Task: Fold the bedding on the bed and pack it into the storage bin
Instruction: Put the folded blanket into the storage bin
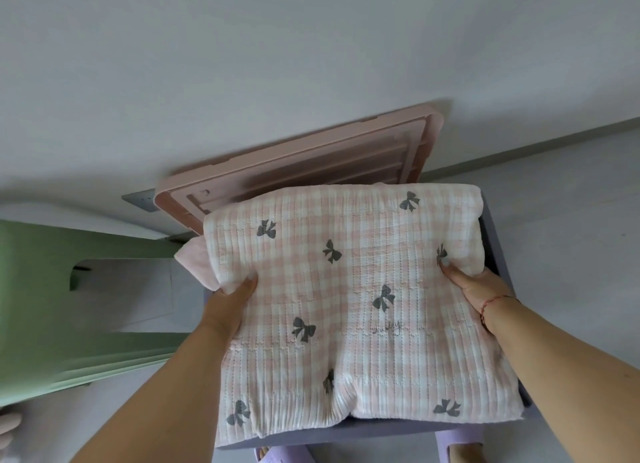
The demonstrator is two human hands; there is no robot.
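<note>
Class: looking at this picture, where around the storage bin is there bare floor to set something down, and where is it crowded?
Bare floor lies right of the bin, up to the wall. A smaller patch sits between bin and green furniture. Crowded: the folded blanket covers the bin, the pink lid stands behind, slippers in front.

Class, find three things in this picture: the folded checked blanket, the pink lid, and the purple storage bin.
folded checked blanket (349, 299), head view, middle of its top face.
pink lid (311, 157), head view, ribbed underside, leaning against the wall.
purple storage bin (391, 429), head view, near rim below the blanket.
</note>
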